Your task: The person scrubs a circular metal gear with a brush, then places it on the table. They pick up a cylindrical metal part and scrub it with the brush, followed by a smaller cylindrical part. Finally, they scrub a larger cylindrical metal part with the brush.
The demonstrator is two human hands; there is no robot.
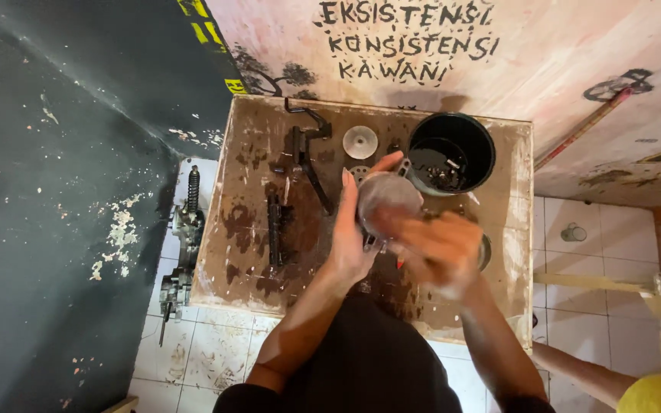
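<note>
Head view. The left hand [348,245] cups a round grey metal part [386,203] over the stained wooden bench [248,264]; the right hand [441,251], motion-blurred, presses against it, its grip indistinct. Judged mid-process: a lever [307,157], disc [360,141] and black bucket [453,153] lie apart behind, untouched.

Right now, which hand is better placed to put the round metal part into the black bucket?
The left hand, probably. It grips the round metal part from the side, just beside the black bucket. The right hand is blurred in motion over the part's near edge and sits farther from the bucket.
</note>
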